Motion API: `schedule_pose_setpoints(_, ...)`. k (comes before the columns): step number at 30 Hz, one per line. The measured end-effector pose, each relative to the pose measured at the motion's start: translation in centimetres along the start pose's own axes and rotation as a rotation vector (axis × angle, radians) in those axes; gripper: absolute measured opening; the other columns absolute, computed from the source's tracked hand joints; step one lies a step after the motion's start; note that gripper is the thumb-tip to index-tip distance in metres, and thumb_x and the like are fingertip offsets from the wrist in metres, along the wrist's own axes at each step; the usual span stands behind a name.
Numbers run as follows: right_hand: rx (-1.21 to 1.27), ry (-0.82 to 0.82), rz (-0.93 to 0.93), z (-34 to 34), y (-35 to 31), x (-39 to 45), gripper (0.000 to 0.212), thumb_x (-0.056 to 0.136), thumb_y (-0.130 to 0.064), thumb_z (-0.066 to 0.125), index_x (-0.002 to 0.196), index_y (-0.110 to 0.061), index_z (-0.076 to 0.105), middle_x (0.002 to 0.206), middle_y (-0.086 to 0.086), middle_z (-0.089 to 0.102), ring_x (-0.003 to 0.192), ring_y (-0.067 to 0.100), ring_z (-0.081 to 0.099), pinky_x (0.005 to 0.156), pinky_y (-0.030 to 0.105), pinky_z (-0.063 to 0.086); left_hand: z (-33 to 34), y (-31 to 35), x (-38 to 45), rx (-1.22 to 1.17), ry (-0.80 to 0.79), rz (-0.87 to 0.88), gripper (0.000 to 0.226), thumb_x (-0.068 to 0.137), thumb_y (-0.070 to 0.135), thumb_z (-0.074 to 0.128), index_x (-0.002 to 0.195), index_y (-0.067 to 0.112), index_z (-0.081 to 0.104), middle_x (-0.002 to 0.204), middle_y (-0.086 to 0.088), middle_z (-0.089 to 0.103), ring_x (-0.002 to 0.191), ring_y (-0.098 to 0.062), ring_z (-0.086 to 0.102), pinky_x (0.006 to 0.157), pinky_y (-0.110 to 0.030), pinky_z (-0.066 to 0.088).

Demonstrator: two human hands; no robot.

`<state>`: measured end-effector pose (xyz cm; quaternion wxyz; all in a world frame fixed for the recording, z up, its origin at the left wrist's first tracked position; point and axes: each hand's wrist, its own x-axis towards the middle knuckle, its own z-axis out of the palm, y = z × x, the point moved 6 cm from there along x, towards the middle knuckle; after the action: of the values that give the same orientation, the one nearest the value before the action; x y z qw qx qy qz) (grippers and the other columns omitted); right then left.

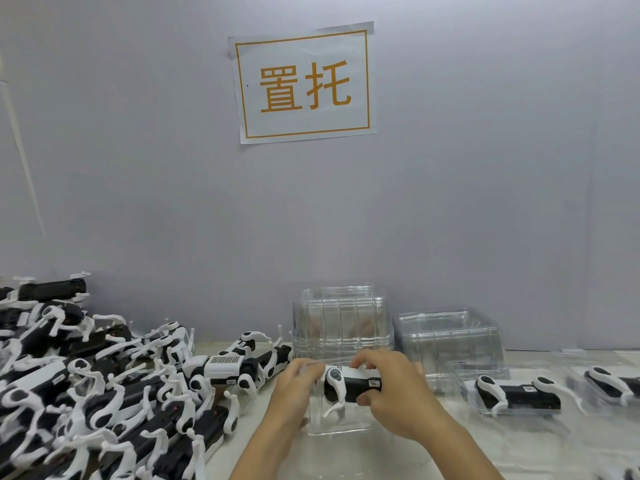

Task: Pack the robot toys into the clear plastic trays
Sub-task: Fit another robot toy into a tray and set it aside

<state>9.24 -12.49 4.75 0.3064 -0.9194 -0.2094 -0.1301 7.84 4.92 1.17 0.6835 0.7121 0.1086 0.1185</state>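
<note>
Where the grey wall rises behind the bench, a white paper sign (302, 84) with an orange border carries 2 large orange characters, 置托. A small white sticker with dark print sits on the black flank of the held robot dog toy (349, 384); its text is too small to read, as is the like sticker on the packed toy (512, 396) to the right.

A big heap of black-and-white robot dog toys (97, 393) fills the left of the pale table (346, 459), legs tangled, reaching almost to the left hand (294, 382). One toy in the heap (225, 368) lies belly-side up, showing a grey grille panel. Behind the hands stands a tall stack of clear plastic trays (341, 320), and just beside it on the right a lower stack of trays (448, 337); both stand against the wall. The packed toy lies in its own clear tray on the table right of the hands, and another packed toy (613, 384) shows at the right edge, blurred.

The held toy has a black body with a white top panel and white legs with dark round joints. It is lifted over a clear plastic tray (341, 419) lying on the table, its front legs hanging down into the tray. The right hand (391, 393) grips the toy's body, fingers curled over the top and thumb beneath. The left hand's fingers curl round the toy's left end.
</note>
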Motion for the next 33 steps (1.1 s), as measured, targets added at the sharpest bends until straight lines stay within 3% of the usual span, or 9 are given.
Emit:
schedule_pose_setpoints(6,-0.039,-0.002,0.003,0.8,0.2,-0.2,0.036,0.085,-0.03,0.07,0.116,-0.043,0.056,0.114,-0.023,0.054,0.11,0.008,0.041,0.092,0.032,0.025,0.1,-1.1,0.7,0.07,-0.004,0.016,0.014,0.096,0.029,0.057,0.096,0.017,0.062,0.098,0.003,0.064,0.088,-0.009,0.056,0.07,-0.028,0.039)
schedule_pose_setpoints(10,-0.033,-0.011,0.007,1.0,0.3,-0.1,0.033,0.085,-0.032,0.069,0.114,-0.043,0.057,0.109,-0.022,0.053,0.11,0.008,0.044,0.095,0.032,0.027,0.0,-2.1,1.4,0.036,-0.007,-0.019,0.018,0.096,0.031,0.058,0.098,0.015,0.065,0.103,0.001,0.066,0.098,-0.01,0.058,0.074,-0.028,0.04)
schedule_pose_setpoints(13,-0.037,-0.018,0.017,1.1,0.5,0.0,0.034,0.086,-0.031,0.069,0.116,-0.042,0.058,0.112,-0.021,0.055,0.112,0.008,0.045,0.098,0.033,0.027,0.1,-3.0,1.9,-0.013,-0.014,-0.061,0.018,0.094,0.028,0.061,0.097,0.011,0.066,0.104,-0.008,0.069,0.105,-0.024,0.062,0.092,-0.042,0.049)
schedule_pose_setpoints(16,-0.041,-0.023,0.035,1.2,0.6,0.0,0.034,0.086,-0.031,0.069,0.117,-0.043,0.059,0.117,-0.02,0.057,0.115,0.009,0.046,0.098,0.032,0.026,0.0,-3.7,2.5,-0.03,-0.008,-0.088,0.019,0.092,0.027,0.064,0.096,0.008,0.067,0.105,-0.014,0.07,0.106,-0.031,0.064,0.103,-0.051,0.046)
schedule_pose_setpoints(23,-0.039,-0.019,0.068,1.2,0.8,-0.1,0.038,0.086,-0.031,0.07,0.12,-0.043,0.06,0.122,-0.017,0.058,0.117,0.014,0.047,0.096,0.031,0.027,0.0,-4.2,3.0,-0.053,-0.011,-0.104,0.015,0.091,0.025,0.066,0.094,0.01,0.067,0.099,-0.013,0.071,0.103,-0.032,0.065,0.097,-0.047,0.047)
schedule_pose_setpoints(28,-0.072,-0.034,0.045,1.3,0.6,0.0,0.038,0.086,-0.032,0.072,0.122,-0.041,0.064,0.126,-0.017,0.06,0.122,0.014,0.046,0.102,0.034,0.026,-0.4,-4.7,3.1,-0.048,0.012,-0.114,0.014,0.082,0.004,0.068,0.095,0.01,0.069,0.105,-0.014,0.071,0.107,-0.032,0.064,0.101,-0.047,0.046)
schedule_pose_setpoints(33,-0.076,-0.035,0.051,1.3,0.5,-0.1,0.039,0.086,-0.033,0.072,0.123,-0.041,0.063,0.127,-0.017,0.06,0.123,0.013,0.047,0.105,0.035,0.026,-0.4,-4.7,3.1,-0.048,0.018,-0.115,0.014,0.082,0.006,0.068,0.094,0.012,0.07,0.103,-0.011,0.071,0.106,-0.029,0.064,0.102,-0.046,0.047)
